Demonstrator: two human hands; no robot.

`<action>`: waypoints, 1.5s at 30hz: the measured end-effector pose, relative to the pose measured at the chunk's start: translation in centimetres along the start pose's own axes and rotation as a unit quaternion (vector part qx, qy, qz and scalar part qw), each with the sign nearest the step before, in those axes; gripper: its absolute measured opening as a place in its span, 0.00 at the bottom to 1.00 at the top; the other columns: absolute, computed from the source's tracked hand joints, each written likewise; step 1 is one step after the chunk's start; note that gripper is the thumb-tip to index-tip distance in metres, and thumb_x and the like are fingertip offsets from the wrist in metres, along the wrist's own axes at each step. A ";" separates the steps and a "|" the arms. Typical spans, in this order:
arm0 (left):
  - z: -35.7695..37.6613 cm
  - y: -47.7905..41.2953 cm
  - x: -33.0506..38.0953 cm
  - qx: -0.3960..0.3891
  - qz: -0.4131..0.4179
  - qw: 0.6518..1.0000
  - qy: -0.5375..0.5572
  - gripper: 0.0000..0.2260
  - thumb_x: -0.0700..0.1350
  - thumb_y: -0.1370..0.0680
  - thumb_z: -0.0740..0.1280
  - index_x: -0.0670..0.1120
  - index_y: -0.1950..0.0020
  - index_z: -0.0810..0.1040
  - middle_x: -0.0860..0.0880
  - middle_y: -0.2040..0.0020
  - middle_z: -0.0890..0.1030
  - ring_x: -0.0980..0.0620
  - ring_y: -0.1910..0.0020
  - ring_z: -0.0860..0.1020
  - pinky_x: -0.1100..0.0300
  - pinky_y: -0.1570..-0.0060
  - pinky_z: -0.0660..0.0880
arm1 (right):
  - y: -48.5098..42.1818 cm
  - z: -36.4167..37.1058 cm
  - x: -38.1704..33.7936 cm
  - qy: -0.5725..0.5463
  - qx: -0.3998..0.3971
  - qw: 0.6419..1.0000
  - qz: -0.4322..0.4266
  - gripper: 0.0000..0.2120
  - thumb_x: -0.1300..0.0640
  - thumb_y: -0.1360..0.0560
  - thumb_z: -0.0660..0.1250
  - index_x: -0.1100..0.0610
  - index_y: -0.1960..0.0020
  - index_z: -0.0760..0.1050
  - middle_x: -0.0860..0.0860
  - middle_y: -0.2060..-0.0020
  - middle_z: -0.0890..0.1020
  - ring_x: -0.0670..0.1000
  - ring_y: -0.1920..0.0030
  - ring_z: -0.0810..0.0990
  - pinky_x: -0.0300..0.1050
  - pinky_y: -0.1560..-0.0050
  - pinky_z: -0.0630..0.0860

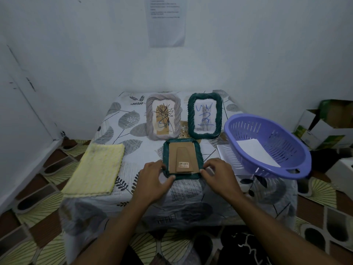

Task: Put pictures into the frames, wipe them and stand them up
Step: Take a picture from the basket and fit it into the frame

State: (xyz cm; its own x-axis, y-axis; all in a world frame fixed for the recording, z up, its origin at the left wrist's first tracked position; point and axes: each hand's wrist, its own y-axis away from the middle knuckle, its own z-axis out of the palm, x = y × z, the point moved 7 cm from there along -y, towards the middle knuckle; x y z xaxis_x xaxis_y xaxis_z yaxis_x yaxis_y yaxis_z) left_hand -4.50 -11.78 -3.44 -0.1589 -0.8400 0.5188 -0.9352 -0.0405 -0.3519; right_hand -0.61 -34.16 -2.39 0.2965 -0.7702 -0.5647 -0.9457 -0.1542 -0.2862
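We see a bench under a leaf-print cloth, a purple basket holding white sheets at its right edge and a yellow towel at its left. Two frames, grey and green, stand upright at the back. A third green frame lies face down, our left hand and right hand pinching its near corners with closed fingers.

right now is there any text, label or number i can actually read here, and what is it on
None can be read.
Paper sheet on the wall: printed lines, too blurred.
Barcode sticker on the face-down frame's backing: too small.
Blue scribbles on the standing frames' pictures: no legible words.
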 end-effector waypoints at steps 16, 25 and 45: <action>-0.3 1.0 0.0 0.016 -0.058 0.994 0.086 0.16 0.44 0.29 0.75 0.45 0.42 0.81 0.46 0.43 0.81 0.46 0.41 0.75 0.56 0.41 0.71 | 1.7 0.6 -0.1 -0.068 -0.004 0.996 0.061 0.12 0.58 0.30 0.74 0.59 0.48 0.82 0.54 0.45 0.82 0.55 0.43 0.77 0.49 0.39 0.73; -0.2 0.8 -0.5 0.028 -0.079 0.992 0.092 0.13 0.45 0.30 0.76 0.45 0.47 0.83 0.46 0.47 0.82 0.48 0.44 0.76 0.59 0.47 0.70 | 1.6 0.8 0.0 -0.083 -0.012 0.995 0.058 0.10 0.59 0.31 0.74 0.56 0.50 0.83 0.52 0.47 0.82 0.55 0.43 0.77 0.52 0.40 0.74; 0.0 0.6 -0.1 -0.008 -0.063 0.993 0.104 0.14 0.43 0.29 0.75 0.46 0.45 0.83 0.46 0.39 0.80 0.46 0.38 0.74 0.49 0.36 0.70 | 1.8 0.4 -0.6 -0.023 -0.022 0.999 0.008 0.10 0.55 0.28 0.72 0.50 0.47 0.82 0.49 0.46 0.82 0.53 0.43 0.74 0.47 0.42 0.70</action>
State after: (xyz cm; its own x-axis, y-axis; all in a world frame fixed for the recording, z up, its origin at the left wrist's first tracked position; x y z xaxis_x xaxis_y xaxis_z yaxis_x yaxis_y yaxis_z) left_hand -5.01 -11.69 -3.73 -0.1002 -0.6988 0.7083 -0.9565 -0.1283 -0.2619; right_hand -2.46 -33.72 -2.89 0.2861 -0.7443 -0.6035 -0.9550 -0.1701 -0.2428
